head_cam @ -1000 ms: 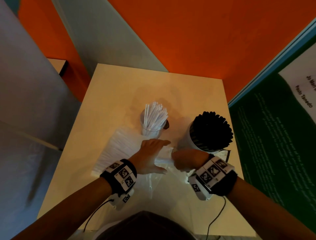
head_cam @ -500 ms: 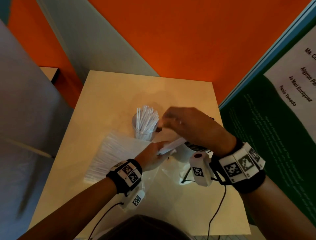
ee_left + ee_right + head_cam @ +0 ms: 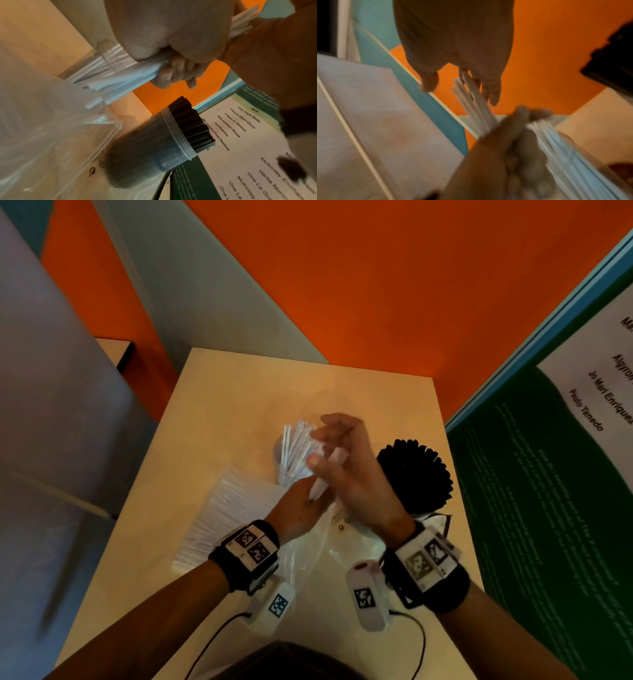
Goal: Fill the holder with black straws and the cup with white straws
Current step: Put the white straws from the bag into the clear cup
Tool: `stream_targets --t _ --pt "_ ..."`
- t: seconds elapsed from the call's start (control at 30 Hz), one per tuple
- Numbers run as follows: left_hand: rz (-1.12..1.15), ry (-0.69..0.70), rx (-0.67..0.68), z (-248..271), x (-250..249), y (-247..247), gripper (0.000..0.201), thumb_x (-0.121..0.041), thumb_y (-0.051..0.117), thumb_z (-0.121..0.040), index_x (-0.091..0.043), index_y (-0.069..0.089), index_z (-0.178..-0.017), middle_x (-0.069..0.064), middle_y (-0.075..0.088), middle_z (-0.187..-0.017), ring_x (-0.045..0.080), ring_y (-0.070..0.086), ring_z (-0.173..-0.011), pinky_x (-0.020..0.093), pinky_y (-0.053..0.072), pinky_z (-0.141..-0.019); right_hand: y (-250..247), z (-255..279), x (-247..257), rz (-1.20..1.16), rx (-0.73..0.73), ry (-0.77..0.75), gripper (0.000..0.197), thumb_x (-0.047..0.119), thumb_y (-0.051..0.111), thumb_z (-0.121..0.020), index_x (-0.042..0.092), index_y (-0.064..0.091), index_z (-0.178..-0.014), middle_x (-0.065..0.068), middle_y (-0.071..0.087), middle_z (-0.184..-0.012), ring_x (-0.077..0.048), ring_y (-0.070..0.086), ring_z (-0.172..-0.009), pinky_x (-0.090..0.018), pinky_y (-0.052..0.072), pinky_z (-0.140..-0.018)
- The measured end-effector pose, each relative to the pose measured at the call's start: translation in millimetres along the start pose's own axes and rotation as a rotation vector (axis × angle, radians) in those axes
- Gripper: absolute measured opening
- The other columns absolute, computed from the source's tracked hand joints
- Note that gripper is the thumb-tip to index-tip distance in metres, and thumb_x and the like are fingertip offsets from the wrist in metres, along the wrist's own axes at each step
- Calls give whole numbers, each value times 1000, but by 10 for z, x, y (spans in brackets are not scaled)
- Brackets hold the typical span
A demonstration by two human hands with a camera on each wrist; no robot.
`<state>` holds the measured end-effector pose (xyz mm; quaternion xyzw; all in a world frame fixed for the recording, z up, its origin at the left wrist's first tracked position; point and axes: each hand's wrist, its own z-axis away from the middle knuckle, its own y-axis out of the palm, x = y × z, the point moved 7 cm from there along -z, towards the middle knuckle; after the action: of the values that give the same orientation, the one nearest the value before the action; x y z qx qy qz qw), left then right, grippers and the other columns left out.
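Observation:
My left hand (image 3: 305, 501) grips a bundle of white straws (image 3: 323, 474), tilted up just in front of the clear cup (image 3: 291, 470). The cup holds several white straws (image 3: 298, 440). In the left wrist view my fingers (image 3: 171, 77) curl round the bundle (image 3: 123, 79). My right hand (image 3: 337, 446) hovers over the bundle's upper end with fingers straight and thumb apart; the straw tips (image 3: 469, 97) touch its fingers (image 3: 493, 93). The holder (image 3: 416, 477) at the right is packed with black straws (image 3: 190, 125).
A pile of white straws (image 3: 222, 518) lies on the table's left side. A clear plastic bag (image 3: 318, 556) is spread in front of the cup and holder. A green poster board (image 3: 548, 508) stands close on the right, an orange wall behind.
Both hands were down at the bag. My left hand has lifted a bundle of white straws and tilted it up; my right hand swung over the cup, then back to the bundle's top.

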<state>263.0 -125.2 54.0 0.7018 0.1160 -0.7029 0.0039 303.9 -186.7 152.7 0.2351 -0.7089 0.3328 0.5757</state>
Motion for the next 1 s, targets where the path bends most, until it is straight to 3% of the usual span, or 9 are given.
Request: stream_targets --t 0.1,0.23,0.33,0.43,0.53,0.67,0.77,0.93,1.0 --pt "122 -29 -67 -43 -8 -98 28 -11 51 -95 -24 50 -119 5 60 -109 22 60 -107 35 49 -87 227 8 -98 5 28 -21 39 1 49 -94 32 36 -115 8 59 -89 -19 63 -93 -33 52 -80" --pt "178 -52 -36 -80 10 -205 35 -27 64 -89 -38 49 -118 -16 64 -88 3 63 -83 28 48 -64 134 -281 -91 -151 -12 -30 39 -14 39 -91 21 36 -108 3 52 -75 -15 54 -64 -25 50 -61" --pt "1 -202 -111 -55 348 -439 71 -43 76 -74 -30 34 -130 -8 48 -122 17 48 -118 21 41 -83 -55 -552 19 -173 -108 -133 44 -18 34 -89 23 36 -105 -3 47 -75 -19 51 -69 -33 49 -75" --pt "-239 -228 -245 67 590 -680 76 -40 83 -68 -15 37 -122 3 40 -119 17 43 -109 22 37 -85 -181 -804 -4 -142 -184 -159 40 -11 36 -91 27 37 -104 1 47 -76 -20 50 -73 -43 43 -82" --pt "-410 -146 -281 185 659 -745 63 -42 84 -66 -14 40 -103 0 40 -102 17 42 -94 22 39 -79 -156 -938 -137 -61 -219 -164 39 -9 36 -92 25 36 -110 -1 49 -79 -21 54 -77 -38 44 -82" --pt "-505 -252 -70 304 796 -579 59 -66 71 -67 -23 41 -93 -11 44 -89 7 44 -78 26 42 -70 7 -962 -394 125 -196 -127 47 -5 37 -96 31 31 -126 5 53 -82 -16 63 -86 -26 50 -81" --pt "-617 -336 103 375 887 -397 62 -73 66 -66 -25 41 -97 -17 43 -85 1 41 -70 24 40 -65 79 -946 -580 189 -162 -44 31 7 40 -100 27 41 -124 7 59 -91 -10 64 -97 -33 51 -87" --pt "-757 -440 322 439 993 -218 47 -57 64 -78 -22 44 -102 -9 50 -86 13 51 -73 29 37 -65 -27 -844 -594 360 -162 -83 27 19 53 -97 10 59 -121 -3 56 -130 -11 49 -122 -26 39 -105" --pt "-756 -424 335 431 967 -213 28 -42 60 -84 -21 47 -98 -7 55 -85 16 54 -75 27 36 -62 -143 -700 -477 410 -203 -211 20 7 52 -96 4 63 -113 -8 59 -123 -15 52 -117 -24 41 -100"
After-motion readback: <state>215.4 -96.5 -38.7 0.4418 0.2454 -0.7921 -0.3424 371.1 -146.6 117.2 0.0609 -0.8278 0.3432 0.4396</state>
